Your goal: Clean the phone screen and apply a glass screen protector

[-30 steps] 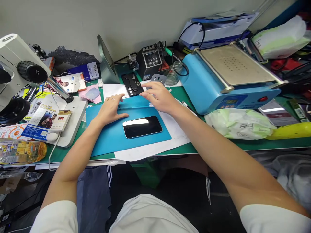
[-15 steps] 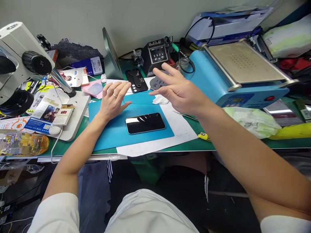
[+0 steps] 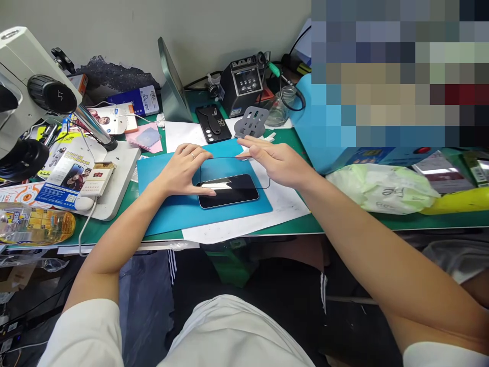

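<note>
A clear screen protector [image 3: 239,165] with a thin dark border is stretched between my hands, tilted above the phone. My left hand [image 3: 187,171] grips its left end, thumb below and fingers above. At its right end is my right hand [image 3: 280,162], fingers extended together and thumb against them, holding the edge. Beneath lies a phone [image 3: 233,198], black screen up with a bright reflection, on a blue mat [image 3: 171,216]. The protector overlaps the phone's upper part from this viewpoint; the exact gap between them is unclear.
A microscope [image 3: 51,97] stands at the left beside a plastic bottle [image 3: 38,224]. Behind the mat are a black phone case [image 3: 213,124], a soldering station [image 3: 242,84] and a glass jar [image 3: 278,109]. A blue machine [image 3: 313,122] stands right, partly pixelated, near a plastic bag [image 3: 378,188].
My right hand has come down from a raised, spread pose to the protector's right end. My left hand has moved slightly nearer and right, its thumb now over the phone's left end.
</note>
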`<state>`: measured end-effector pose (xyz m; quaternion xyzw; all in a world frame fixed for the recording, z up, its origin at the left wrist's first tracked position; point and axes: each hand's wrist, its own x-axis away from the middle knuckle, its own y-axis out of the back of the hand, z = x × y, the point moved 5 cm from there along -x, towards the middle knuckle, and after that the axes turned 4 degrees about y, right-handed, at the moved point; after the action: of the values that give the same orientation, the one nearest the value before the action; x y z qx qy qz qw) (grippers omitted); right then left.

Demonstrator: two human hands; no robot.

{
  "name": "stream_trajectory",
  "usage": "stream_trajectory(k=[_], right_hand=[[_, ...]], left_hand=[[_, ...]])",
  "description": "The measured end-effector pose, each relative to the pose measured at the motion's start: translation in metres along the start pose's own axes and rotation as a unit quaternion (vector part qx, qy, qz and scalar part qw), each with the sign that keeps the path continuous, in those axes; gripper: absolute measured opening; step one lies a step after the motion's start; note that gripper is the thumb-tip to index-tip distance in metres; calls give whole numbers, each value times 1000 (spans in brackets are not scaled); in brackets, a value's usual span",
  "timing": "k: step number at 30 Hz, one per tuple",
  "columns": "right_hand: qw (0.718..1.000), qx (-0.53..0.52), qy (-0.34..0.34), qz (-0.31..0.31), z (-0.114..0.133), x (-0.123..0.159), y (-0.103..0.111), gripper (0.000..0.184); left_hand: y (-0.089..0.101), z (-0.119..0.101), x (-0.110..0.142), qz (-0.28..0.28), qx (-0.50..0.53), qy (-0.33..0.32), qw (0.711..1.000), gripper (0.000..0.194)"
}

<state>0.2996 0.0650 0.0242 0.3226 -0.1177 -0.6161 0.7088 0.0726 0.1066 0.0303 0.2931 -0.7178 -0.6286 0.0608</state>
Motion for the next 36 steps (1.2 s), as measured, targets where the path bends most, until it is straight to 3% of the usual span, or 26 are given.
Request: stream_trajectory(k=[4,6,9,12,14,17,20,24,28,32,36], right_hand=[[1000,-10,-6,-12,-5,6,-5,52],[999,0,2,-46,-10,5,-1,52],[991,100,7,-90,-19,1,8,48],[976,216,13,-22,-32,-6,6,48],[971,237,21,33,-41,-10,0,43],[973,223,32,54,-47,-14,-4,34],[977,210,40,15,-34,-14,2,26],[972,177,87,-128,19,-6,11,21],[962,165,206,-65,70,-8,-27,23],[952,177,246,-45,69,-21,-53,24],[959,162,218,-78,48,-25,-43,18]], left_hand=[[1,-1,0,-11,23,7,1000,78],[0,2,1,-14,33,12,999,71],[0,8,2,-25,52,18,998,64],[2,12,2,-40,66,15,997,62],[2,12,2,-41,69,13,997,62],[4,9,2,-49,73,1,996,61],[5,7,2,-57,79,-4,995,61],[4,6,1,-53,86,-15,995,60],[2,4,-1,-56,77,-29,995,62],[1,4,0,-60,70,-27,995,62],[1,2,2,-55,96,-24,994,61]])
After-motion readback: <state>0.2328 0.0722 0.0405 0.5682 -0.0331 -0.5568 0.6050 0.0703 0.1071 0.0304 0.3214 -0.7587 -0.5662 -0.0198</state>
